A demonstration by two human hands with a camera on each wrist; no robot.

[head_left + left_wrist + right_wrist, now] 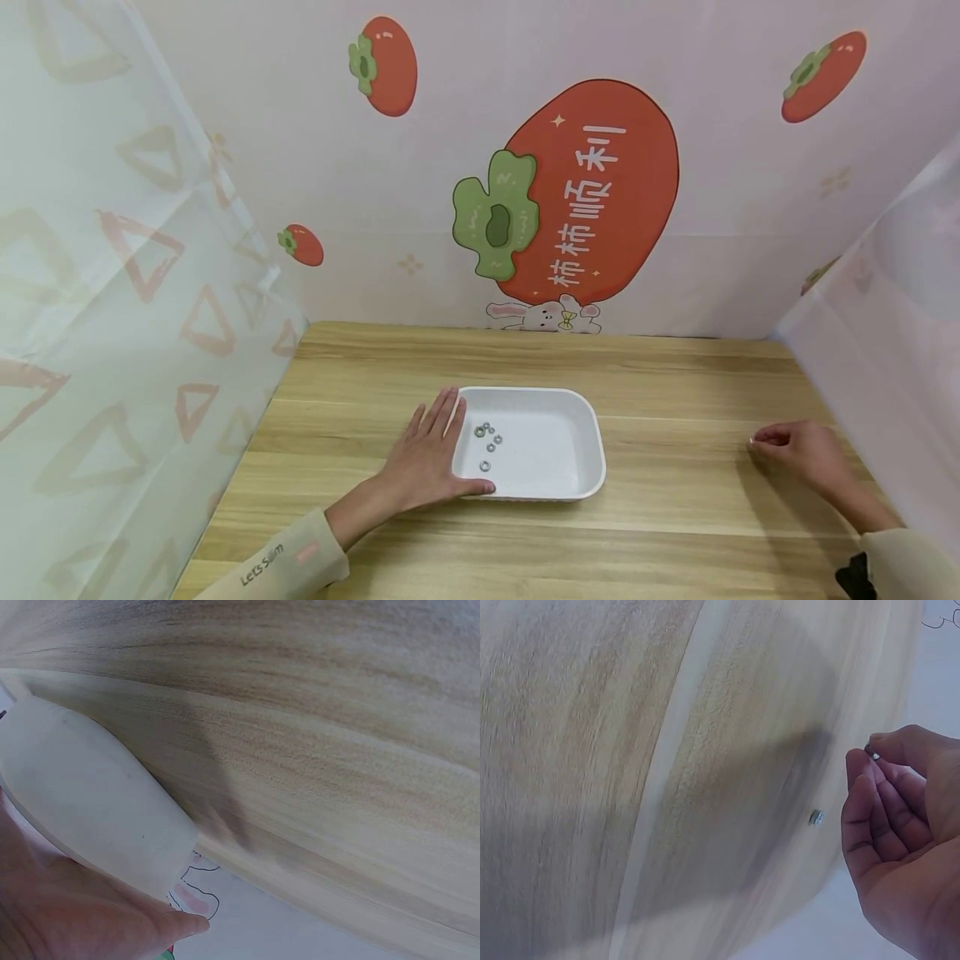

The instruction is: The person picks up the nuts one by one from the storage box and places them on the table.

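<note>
A shallow white tray (547, 442) sits mid-table, with several small metal nuts (491, 447) lying toward its left side. My left hand (427, 462) rests across the tray's left edge, fingers straight and spread, thumb along the near rim. In the left wrist view the hand (82, 907) lies over the tray's outer wall (97, 795). Off to the right, my right hand (806, 454) is raised over the table. Its thumb and index finger pinch a tiny metal nut (872, 752). Another nut (817, 817) lies on the wood beyond those fingertips, hidden in the head view.
The light wooden table (675, 533) ends at a back wall (720, 275) printed with persimmons. A patterned sheet (135, 333) borders the left side, and a pale sheet (885, 333) stands close beside the right hand.
</note>
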